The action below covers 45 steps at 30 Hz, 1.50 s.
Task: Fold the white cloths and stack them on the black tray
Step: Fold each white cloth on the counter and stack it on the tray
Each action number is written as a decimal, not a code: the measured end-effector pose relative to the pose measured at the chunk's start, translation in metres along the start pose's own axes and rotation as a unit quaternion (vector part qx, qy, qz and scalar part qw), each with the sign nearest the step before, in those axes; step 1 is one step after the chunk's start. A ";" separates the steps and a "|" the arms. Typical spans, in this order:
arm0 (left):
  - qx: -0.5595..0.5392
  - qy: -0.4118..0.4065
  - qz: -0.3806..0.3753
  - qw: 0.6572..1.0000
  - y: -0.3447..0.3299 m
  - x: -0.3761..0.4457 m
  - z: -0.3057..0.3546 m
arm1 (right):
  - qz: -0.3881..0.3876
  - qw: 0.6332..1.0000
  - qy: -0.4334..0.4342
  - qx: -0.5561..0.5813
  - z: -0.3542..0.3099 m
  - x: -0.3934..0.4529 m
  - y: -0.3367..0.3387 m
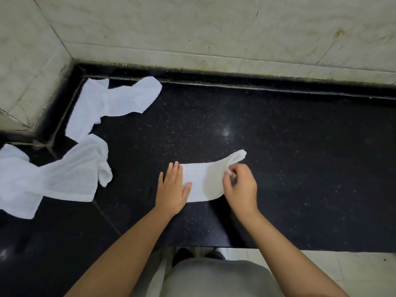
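Grey trousers (214, 279) at bottom edge. Left hand (172, 187) flat, fingers straight, pressing left end of folded white cloth (198, 183) on black granite counter (278, 146). Right hand (240, 185) pinches cloth's lifted right end. Two loose white cloths (111, 103) (53, 181) lie near left corner.

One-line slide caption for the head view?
Left hand flat on a small white cloth while the right hand pinches its edge, folding it on the black counter; unfolded cloths lie left.
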<state>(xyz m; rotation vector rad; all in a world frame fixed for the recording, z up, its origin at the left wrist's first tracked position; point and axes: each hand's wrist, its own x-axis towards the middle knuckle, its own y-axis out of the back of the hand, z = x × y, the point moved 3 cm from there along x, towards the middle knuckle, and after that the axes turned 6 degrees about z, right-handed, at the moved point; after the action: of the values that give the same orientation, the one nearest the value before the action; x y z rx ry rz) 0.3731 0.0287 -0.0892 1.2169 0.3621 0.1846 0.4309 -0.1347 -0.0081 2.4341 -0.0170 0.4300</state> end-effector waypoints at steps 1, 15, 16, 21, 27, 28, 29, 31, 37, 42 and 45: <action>-0.004 0.018 0.008 1.000 0.001 -0.006 -0.009 | -0.005 0.998 0.055 0.008 -0.010 -0.004 -0.011; -0.106 0.049 0.076 0.990 0.004 -0.061 -0.065 | -0.205 0.953 0.176 -0.135 0.004 -0.053 -0.091; -0.109 0.040 0.084 0.990 0.004 -0.061 -0.064 | -0.211 0.955 0.164 -0.128 0.003 -0.052 -0.092; -0.114 0.005 0.084 0.990 0.004 -0.061 -0.069 | -0.293 0.925 0.198 -0.139 -0.001 -0.058 -0.088; -0.063 -0.097 0.091 0.989 0.008 -0.048 -0.050 | -0.244 0.897 0.273 -0.246 0.027 -0.038 -0.045; -0.072 -0.127 0.098 0.984 0.009 -0.045 -0.042 | -0.261 0.885 0.272 -0.274 0.031 -0.036 -0.043; -0.080 -0.158 0.092 0.980 0.011 -0.043 -0.034 | -0.277 0.874 0.271 -0.294 0.033 -0.035 -0.041; -0.056 -0.208 0.074 0.974 0.011 -0.036 -0.018 | -0.294 0.866 0.272 -0.299 0.038 -0.031 -0.043; 0.021 -0.222 0.025 0.975 -0.004 -0.031 0.007 | -0.295 0.880 0.287 -0.236 0.038 -0.021 -0.044; 0.103 -0.282 0.080 0.950 -0.007 -0.022 0.024 | -0.254 0.908 0.272 -0.191 0.034 -0.018 -0.007; 0.093 -0.384 0.149 0.907 0.001 -0.020 0.056 | -0.254 0.903 0.265 -0.222 0.043 -0.014 0.037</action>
<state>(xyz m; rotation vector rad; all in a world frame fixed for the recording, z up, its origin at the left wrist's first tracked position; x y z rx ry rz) 0.3754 -0.0270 -0.0677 1.4282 -0.5095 -0.0795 0.4260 -0.1915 -0.0215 1.7197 0.6659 0.7352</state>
